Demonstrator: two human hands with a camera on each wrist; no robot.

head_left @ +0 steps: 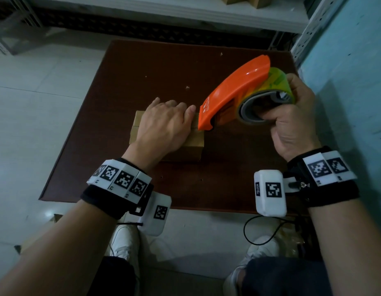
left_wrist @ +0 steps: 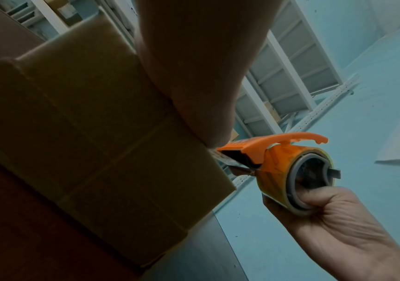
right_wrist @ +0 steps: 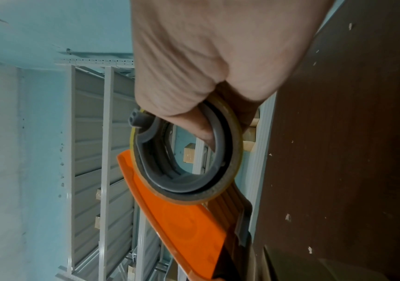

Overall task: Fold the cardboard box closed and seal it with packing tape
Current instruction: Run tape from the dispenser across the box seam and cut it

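- Closed cardboard box sits on the brown mat.
- Left hand lies flat on top, fingers straight.
- Right hand grips the orange tape dispenser, fingers curled through the roll's core; its long axis slants down-left, nose at the box's right top edge.

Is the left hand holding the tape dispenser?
No. The left hand lies flat on the cardboard box, while the right hand grips the orange tape dispenser.
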